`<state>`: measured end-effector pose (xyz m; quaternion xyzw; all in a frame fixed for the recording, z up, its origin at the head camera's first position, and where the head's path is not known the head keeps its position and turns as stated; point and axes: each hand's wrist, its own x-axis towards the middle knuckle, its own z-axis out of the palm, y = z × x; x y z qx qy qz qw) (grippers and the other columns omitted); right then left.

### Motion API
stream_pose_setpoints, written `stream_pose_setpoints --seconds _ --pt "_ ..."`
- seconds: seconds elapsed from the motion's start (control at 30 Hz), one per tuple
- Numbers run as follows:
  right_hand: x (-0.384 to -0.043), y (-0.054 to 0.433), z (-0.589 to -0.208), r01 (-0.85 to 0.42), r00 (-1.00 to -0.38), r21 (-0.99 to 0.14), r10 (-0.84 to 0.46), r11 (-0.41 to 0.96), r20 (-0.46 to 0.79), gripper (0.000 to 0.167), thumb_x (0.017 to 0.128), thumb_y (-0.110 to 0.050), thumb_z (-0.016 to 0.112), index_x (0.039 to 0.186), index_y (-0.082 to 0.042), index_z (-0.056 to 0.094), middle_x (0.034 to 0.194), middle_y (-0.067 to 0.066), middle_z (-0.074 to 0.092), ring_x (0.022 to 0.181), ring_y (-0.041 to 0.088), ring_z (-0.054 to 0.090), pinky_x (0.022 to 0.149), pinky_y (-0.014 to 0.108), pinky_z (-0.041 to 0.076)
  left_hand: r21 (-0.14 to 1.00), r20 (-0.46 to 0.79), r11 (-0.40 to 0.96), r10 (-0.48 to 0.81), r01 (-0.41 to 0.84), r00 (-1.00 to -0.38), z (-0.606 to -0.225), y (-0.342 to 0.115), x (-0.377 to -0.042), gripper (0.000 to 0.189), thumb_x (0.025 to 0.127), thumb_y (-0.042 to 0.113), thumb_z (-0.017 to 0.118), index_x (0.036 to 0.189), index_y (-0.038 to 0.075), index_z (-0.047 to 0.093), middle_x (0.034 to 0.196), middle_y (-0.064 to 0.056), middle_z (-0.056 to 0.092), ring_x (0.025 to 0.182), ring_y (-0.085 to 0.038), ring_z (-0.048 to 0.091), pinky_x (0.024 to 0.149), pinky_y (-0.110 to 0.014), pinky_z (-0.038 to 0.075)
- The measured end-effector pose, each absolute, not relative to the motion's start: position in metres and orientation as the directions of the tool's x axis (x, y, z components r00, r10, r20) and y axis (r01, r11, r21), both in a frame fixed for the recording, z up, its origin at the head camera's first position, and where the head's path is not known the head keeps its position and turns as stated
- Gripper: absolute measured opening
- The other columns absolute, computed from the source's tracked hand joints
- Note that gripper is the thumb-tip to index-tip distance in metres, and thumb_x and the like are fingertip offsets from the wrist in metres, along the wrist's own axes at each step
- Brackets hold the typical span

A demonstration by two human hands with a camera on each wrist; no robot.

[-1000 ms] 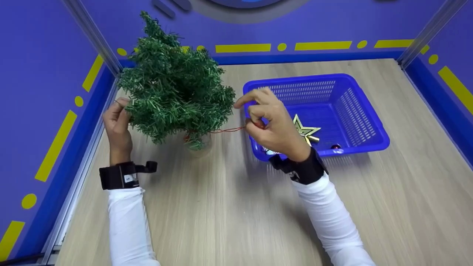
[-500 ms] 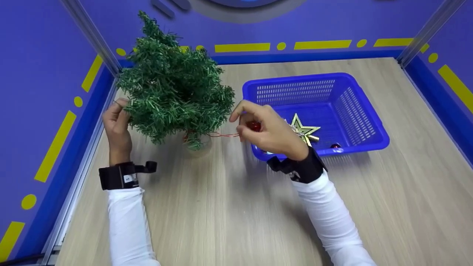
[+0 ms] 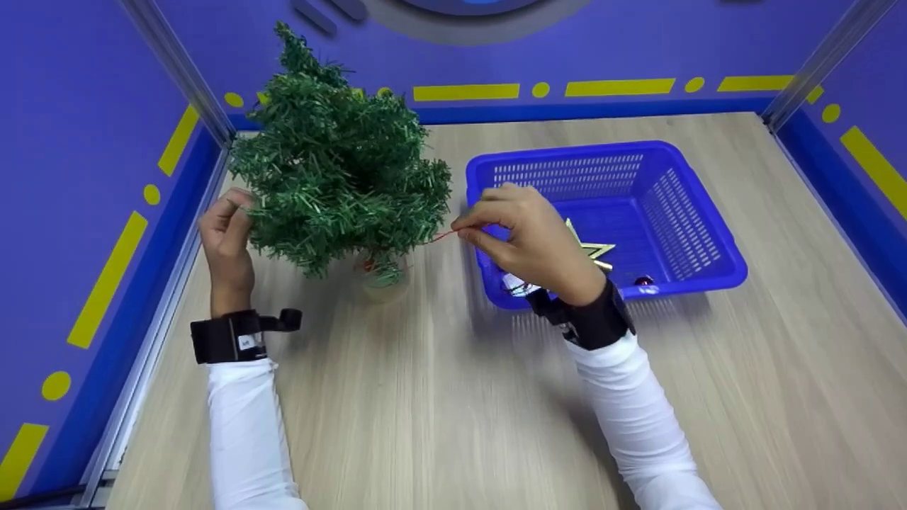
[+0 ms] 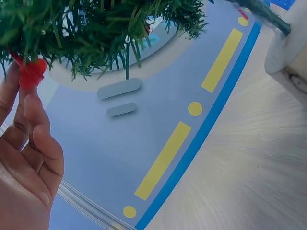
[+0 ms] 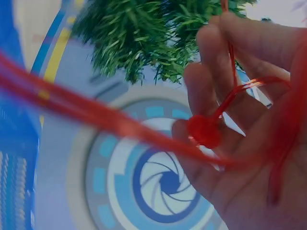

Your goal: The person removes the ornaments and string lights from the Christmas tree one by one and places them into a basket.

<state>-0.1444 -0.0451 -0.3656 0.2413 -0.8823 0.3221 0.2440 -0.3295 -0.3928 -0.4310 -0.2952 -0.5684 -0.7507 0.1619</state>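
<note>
A small green Christmas tree (image 3: 340, 170) stands on the table, leaning to the left. At its left side my left hand (image 3: 228, 230) pinches a red rounded ornament (image 4: 32, 72) against the lower branches, as the left wrist view shows. On the other side, my right hand (image 3: 528, 234) pinches a thin red cord (image 3: 444, 236) between thumb and forefinger. The cord runs taut to the tree's lower right. In the right wrist view, a red rounded piece (image 5: 205, 131) on the cord lies against the curled fingers, and a blurred red strand crosses in front.
A blue plastic basket (image 3: 698, 191) stands on the right, partly under my right hand. Inside are a gold star (image 3: 595, 250), a small dark red bauble (image 3: 643, 281) and a white item (image 3: 519, 285). Blue walls enclose the wooden table (image 3: 425, 397).
My right hand has shifted its hold along the red cord, dipping and rising again, and now pinches it at the fingertips. The tree has tipped slightly right. The left hand has hardly moved.
</note>
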Motion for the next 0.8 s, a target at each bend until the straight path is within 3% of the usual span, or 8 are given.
stream_pose_setpoints --seconds 0.07,0.2,0.4,0.63,0.7,0.8 --pt "-0.145 -0.047 -0.366 -0.572 -0.738 -0.372 -0.261 0.731 0.622 0.007 0.094 -0.017 0.074 0.096 -0.017 0.081 0.09 -0.001 0.071 0.084 0.019 0.058 0.08 0.035 0.042 0.755 0.631 -0.308 0.106 0.579 -0.768 -0.431 -0.393 -0.33 0.016 0.091 0.001 0.049 0.076 0.0 0.055 0.071 0.005 0.043 0.06 -0.012 0.029 0.063 -0.026 0.023" --pt "-0.145 -0.053 -0.366 -0.547 -0.713 -0.295 -0.252 0.783 0.654 0.007 0.096 -0.019 0.072 0.096 -0.018 0.079 0.091 -0.001 0.07 0.083 0.021 0.054 0.077 0.036 0.038 0.741 0.652 -0.326 0.139 0.587 -0.745 -0.432 -0.393 -0.33 0.02 0.093 0.004 0.054 0.076 -0.005 0.05 0.069 0.004 0.038 0.06 -0.013 0.028 0.061 -0.027 0.021" --pt "-0.146 -0.058 -0.368 -0.517 -0.699 -0.227 -0.254 0.825 0.669 0.01 0.1 -0.018 0.065 0.099 -0.016 0.075 0.092 -0.003 0.074 0.078 0.02 0.055 0.07 0.035 0.036 0.758 0.637 -0.304 0.154 0.577 -0.755 -0.432 -0.393 -0.329 0.013 0.09 0.004 0.051 0.078 -0.001 0.054 0.07 0.005 0.042 0.058 -0.013 0.029 0.057 -0.027 0.02" --pt "-0.146 -0.059 -0.371 -0.577 -0.726 -0.304 -0.305 0.758 0.617 0.016 0.103 -0.009 0.053 0.104 -0.013 0.068 0.086 -0.002 0.073 0.066 0.013 0.057 0.068 0.035 0.047 0.764 0.628 -0.301 0.143 0.571 -0.765 -0.431 -0.394 -0.328 0.012 0.091 0.007 0.053 0.082 0.0 0.057 0.071 0.006 0.041 0.058 -0.012 0.029 0.058 -0.027 0.02" --pt "-0.144 -0.06 -0.369 -0.599 -0.739 -0.349 -0.329 0.721 0.588 0.018 0.1 -0.006 0.053 0.103 -0.013 0.069 0.077 -0.003 0.067 0.061 0.01 0.052 0.062 0.032 0.047 0.757 0.635 -0.316 0.147 0.573 -0.758 -0.433 -0.394 -0.329 0.012 0.092 0.01 0.057 0.083 0.002 0.059 0.071 0.007 0.042 0.058 -0.012 0.029 0.059 -0.028 0.021" --pt "-0.141 -0.059 -0.366 -0.616 -0.752 -0.391 -0.363 0.683 0.55 0.015 0.098 -0.01 0.058 0.1 -0.013 0.072 0.066 -0.005 0.055 0.056 0.006 0.045 0.055 0.027 0.041 0.752 0.645 -0.304 0.153 0.585 -0.749 -0.433 -0.394 -0.33 0.005 0.088 0.007 0.055 0.087 0.004 0.059 0.081 0.005 0.047 0.071 -0.014 0.039 0.069 -0.027 0.026"
